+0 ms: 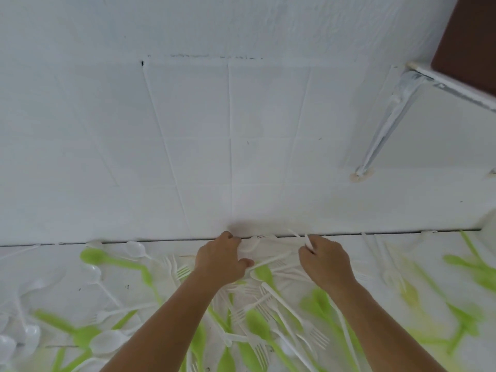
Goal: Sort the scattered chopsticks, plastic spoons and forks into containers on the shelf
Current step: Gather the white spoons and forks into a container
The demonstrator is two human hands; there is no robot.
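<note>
Wall (241,116): big and white, with thin lines that make squares. It fills the far half of the view.
Table (67,267): white and flat. Its far edge meets the wall along a dark line.
Shelf (467,36): brown, high up at the far right.
Bracket (386,122): a white slanted bar under the shelf, fixed to the wall.
Green spoons (257,327): many, lying all over the table, most in the near part. Some are blurry.
White forks (316,336): mixed in with the green spoons, crossing over each other near the middle.
White spoons (107,342): lying on the left side of the table, near and far.
Left hand (222,260): at the far edge of the table, close to the wall. Its fingers curl down and its thumb sticks out to the right. I cannot tell if it has a grip on anything.
Right hand (326,261): just right of the left hand, also at the far edge. Its fingers are curled and pinch the thin white handles.
Pale spoon (249,247): lies on the table, just beside the left hand's fingers and thumb.
Thin white handles (308,242): they poke up from the right hand's fingers, toward the wall.
</note>
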